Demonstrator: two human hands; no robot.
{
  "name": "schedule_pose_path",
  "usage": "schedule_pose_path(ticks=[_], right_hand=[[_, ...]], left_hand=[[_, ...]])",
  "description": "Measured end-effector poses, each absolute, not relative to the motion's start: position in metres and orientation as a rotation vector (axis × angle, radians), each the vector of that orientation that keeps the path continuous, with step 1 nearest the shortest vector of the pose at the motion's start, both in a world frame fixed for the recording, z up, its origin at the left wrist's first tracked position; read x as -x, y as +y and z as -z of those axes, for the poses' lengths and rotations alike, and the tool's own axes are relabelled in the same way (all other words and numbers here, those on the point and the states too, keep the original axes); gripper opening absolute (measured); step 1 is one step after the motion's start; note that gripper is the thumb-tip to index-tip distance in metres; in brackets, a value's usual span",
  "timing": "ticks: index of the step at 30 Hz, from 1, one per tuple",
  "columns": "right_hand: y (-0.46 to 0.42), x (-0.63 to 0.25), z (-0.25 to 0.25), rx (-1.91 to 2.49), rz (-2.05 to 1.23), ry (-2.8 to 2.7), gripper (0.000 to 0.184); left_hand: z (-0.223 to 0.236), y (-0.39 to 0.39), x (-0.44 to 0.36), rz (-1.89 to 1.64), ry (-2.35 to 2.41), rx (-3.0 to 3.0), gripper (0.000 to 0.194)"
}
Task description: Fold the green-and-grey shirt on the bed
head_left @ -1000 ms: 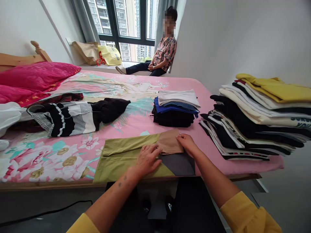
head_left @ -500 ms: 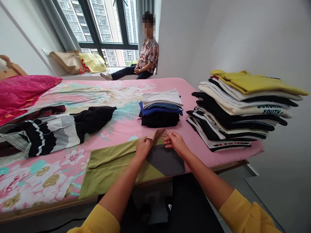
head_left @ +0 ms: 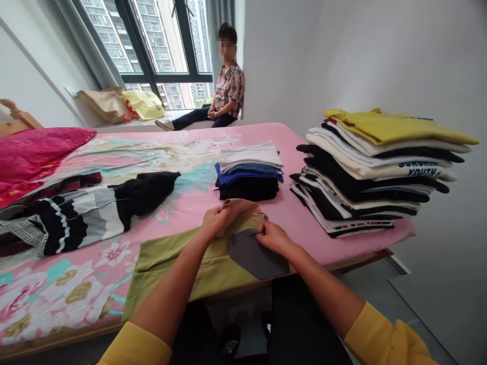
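Nearest, the green garment (head_left: pixel 220 274) lies flat along the near edge of the bed (head_left: pixel 304 246), its grey piece (head_left: pixel 254 253) and tan piece (head_left: pixel 245 208) at the right-hand end. The left hand (head_left: pixel 217 219) has its grip pinched on the tan piece, lifting its edge clear; the right hand (head_left: pixel 274 237) is closed, fingertips at the grey piece's upper edge, seemingly pinching it. The step looks like sorting these loose pieces into place — best done by holding the tan one taut and raised while the grey is drawn smooth, so neither creases under the other. Keep pulls light, I'd judge, lest the green cloth skew. Beyond the hands stand a small stack (head_left: pixel 249 175) and, to its right, a taller stack (head_left: pixel 365 172); farthest, a person (head_left: pixel 230 91) sits by the window
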State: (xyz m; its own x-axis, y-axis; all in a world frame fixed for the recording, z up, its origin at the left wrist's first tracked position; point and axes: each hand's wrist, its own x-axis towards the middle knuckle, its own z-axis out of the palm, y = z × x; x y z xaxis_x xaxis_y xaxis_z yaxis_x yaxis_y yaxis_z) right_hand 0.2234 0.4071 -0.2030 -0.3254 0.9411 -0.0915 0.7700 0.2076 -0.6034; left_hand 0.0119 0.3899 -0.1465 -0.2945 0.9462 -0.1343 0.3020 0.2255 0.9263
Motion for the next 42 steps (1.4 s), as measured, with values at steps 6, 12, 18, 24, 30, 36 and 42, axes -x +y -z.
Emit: schedule_pose_path(ticks=[6, 12, 18, 24, 30, 36, 42], right_hand=[[0.42, -0.22, 0.215, 1.417, -0.918, -2.022, 0.025], [0.41, -0.215, 0.206, 1.28, -0.577, -2.032, 0.033], [0.364, -0.175, 0.207, 1.006, -0.53, -2.463, 0.023], [0.361, -0.154, 0.222, 0.983, -0.452, -2.618, 0.052], [0.38, -0.181, 0.231, 0.962, -0.363, -2.63, 0.047], [0.416, -0.214, 0.235, 0.891, -0.4, -2.768, 0.049], [0.439, -0.22, 0.232, 0.864, -0.386, -2.848, 0.053]], left_hand=[[0.152, 0.388, -0.013, -1.052, 1.761, -1.231, 0.039], [0.142, 0.385, -0.015, -1.038, 1.75, -1.355, 0.038], [0.144, 0.385, -0.018, -0.991, 1.71, -1.453, 0.039], [0.139, 0.368, -0.032, -0.774, 1.698, -1.872, 0.035], [0.175, 0.341, -0.051, -0.476, 1.721, -2.296, 0.035], [0.206, 0.326, -0.064, -0.388, 1.827, -2.381, 0.039], [0.209, 0.325, -0.064, -0.426, 1.861, -2.337, 0.039]])
